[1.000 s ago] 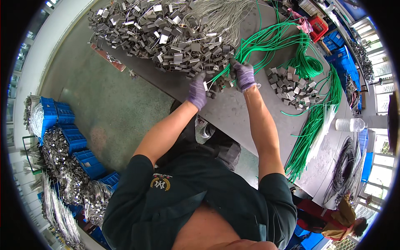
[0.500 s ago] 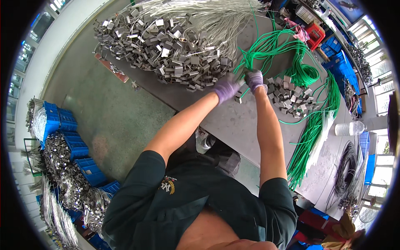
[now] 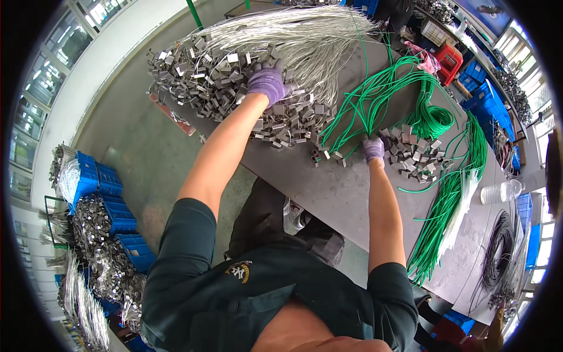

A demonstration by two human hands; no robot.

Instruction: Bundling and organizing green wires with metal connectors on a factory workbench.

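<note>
My left hand (image 3: 268, 85), in a purple glove, reaches onto a big heap of small grey metal blocks (image 3: 199, 82). Its thumb stands apart from the fingers, whose tips are partly lost among the blocks. A thick spread of silvery wires (image 3: 293, 26) runs from the heap to the back of the table. My right hand (image 3: 373, 149), gloved too, is closed around green cables (image 3: 365, 111) that fan out behind it. Just left of that hand, a few metal blocks (image 3: 328, 157) lie at cable ends. A smaller pile of blocks (image 3: 416, 154) sits right beside it.
Coiled green cable (image 3: 435, 120) and a long green bundle (image 3: 443, 217) with white strands cover the table's right side. Farther right are a clear plastic bottle (image 3: 501, 192) and a black wire coil (image 3: 497, 249). Blue crates (image 3: 120, 214) of metal parts stand on the floor at left.
My left hand has left the right hand's side and moved left and away onto the block heap. My right hand has come slightly nearer, still at the green cables.
</note>
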